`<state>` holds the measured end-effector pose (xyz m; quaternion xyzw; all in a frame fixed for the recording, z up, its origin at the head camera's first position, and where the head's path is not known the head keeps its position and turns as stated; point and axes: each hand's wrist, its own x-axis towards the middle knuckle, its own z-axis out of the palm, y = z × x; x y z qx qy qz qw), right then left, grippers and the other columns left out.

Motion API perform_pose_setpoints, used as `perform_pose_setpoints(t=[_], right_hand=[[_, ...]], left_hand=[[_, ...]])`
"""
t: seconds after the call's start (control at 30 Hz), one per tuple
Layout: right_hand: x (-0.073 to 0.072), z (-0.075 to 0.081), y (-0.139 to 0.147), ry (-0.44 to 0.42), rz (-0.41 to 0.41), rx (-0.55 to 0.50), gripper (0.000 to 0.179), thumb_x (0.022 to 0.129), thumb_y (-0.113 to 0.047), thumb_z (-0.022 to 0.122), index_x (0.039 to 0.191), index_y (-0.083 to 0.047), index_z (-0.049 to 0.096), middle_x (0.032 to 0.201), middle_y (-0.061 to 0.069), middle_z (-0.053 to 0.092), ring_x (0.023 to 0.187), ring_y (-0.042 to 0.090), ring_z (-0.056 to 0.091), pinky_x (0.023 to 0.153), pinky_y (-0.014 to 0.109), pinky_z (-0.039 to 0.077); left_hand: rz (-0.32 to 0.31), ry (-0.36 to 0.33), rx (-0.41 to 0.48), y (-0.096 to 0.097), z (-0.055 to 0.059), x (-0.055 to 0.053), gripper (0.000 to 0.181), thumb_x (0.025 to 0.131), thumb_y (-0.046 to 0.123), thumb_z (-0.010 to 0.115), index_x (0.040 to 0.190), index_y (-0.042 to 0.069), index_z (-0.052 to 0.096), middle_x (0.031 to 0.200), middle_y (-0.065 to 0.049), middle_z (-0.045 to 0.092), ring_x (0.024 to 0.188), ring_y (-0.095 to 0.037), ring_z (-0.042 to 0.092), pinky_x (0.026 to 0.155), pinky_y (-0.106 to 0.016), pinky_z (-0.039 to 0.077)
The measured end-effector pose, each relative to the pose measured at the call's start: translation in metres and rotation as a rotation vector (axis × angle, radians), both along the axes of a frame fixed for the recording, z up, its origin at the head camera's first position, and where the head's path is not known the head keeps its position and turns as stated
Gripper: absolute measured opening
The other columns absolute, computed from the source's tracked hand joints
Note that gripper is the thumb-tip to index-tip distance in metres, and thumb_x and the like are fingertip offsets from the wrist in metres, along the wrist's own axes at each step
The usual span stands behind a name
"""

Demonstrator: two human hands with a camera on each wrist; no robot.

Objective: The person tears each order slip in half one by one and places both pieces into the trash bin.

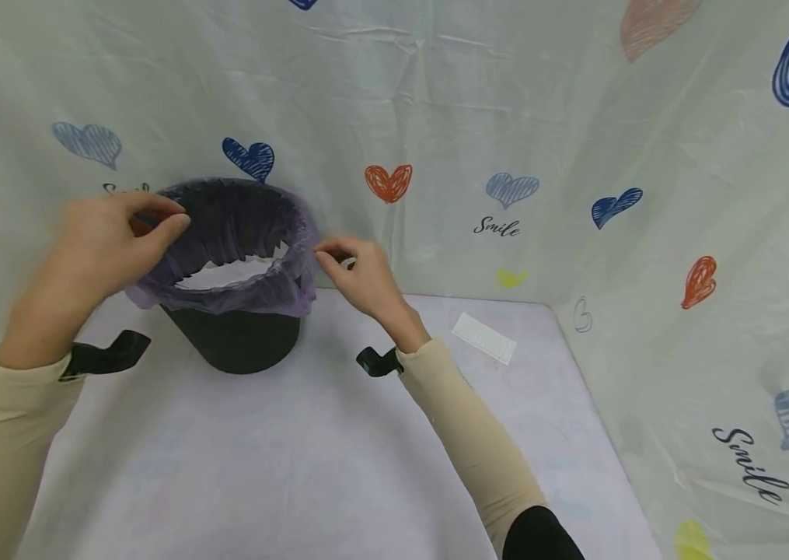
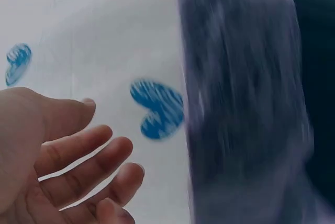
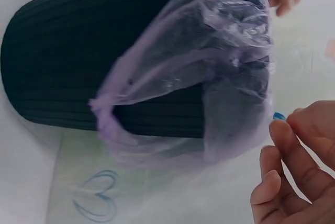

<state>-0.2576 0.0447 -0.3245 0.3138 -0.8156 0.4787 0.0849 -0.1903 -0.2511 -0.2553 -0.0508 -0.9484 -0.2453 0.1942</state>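
Observation:
A black ribbed trash bin [image 1: 243, 342] stands upright at the back left of the table. A thin purple trash bag [image 1: 247, 299] lines it, folded down over the rim all round. In the right wrist view a loop of the bag [image 3: 107, 114] hangs down the bin's side. My left hand [image 1: 103, 241] is at the left of the rim, and the left wrist view shows its fingers loosely bent, apart from the bag. My right hand [image 1: 366, 280] is beside the right rim, thumb and forefinger close together with nothing held. A white patch [image 1: 226, 274] shows inside the bin.
A small white card [image 1: 483, 338] lies on the white table [image 1: 261, 467], right of my right arm. Behind the table hangs a pale curtain [image 1: 450, 93] printed with hearts and "Smile". A black camera mount is on each wrist.

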Motion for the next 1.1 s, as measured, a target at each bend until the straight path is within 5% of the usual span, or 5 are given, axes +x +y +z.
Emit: perform_pose_setpoints(t=[0.3, 0.53, 0.73, 1.1], right_hand=[[0.02, -0.036, 0.018, -0.023, -0.091, -0.094, 0.025, 0.101, -0.019, 0.065, 0.122, -0.008, 0.072, 0.108, 0.007, 0.074, 0.098, 0.017, 0.068, 0.075, 0.026, 0.053], [0.037, -0.081, 0.034, -0.083, -0.163, -0.112, 0.023, 0.099, -0.019, 0.067, 0.118, -0.009, 0.074, 0.103, 0.007, 0.076, 0.095, 0.018, 0.069, 0.074, 0.029, 0.056], [0.051, -0.127, 0.056, -0.178, -0.239, -0.063, 0.022, 0.099, -0.022, 0.068, 0.118, -0.012, 0.074, 0.102, 0.003, 0.076, 0.096, 0.015, 0.069, 0.075, 0.026, 0.055], [0.061, -0.19, 0.107, -0.266, -0.35, -0.004, 0.027, 0.098, -0.021, 0.069, 0.119, -0.005, 0.073, 0.101, 0.004, 0.075, 0.097, 0.019, 0.07, 0.076, 0.026, 0.055]], left_hand=[[-0.136, 0.166, 0.097, 0.056, -0.011, 0.025, 0.021, 0.097, 0.02, 0.073, 0.112, 0.005, 0.075, 0.092, -0.016, 0.075, 0.074, -0.022, 0.061, 0.053, -0.015, 0.035], [-0.312, 0.281, 0.215, 0.104, -0.046, 0.042, 0.013, 0.09, 0.006, 0.079, 0.102, 0.005, 0.078, 0.085, -0.006, 0.075, 0.067, -0.013, 0.06, 0.061, -0.011, 0.041], [-0.394, 0.121, 0.311, 0.142, -0.091, 0.05, 0.017, 0.091, 0.012, 0.079, 0.108, 0.009, 0.077, 0.088, 0.001, 0.072, 0.07, -0.008, 0.058, 0.059, -0.023, 0.048], [-0.368, -0.239, 0.43, 0.17, -0.187, 0.047, 0.022, 0.093, 0.025, 0.078, 0.112, 0.015, 0.075, 0.098, 0.004, 0.074, 0.088, -0.015, 0.068, 0.071, -0.028, 0.053]])
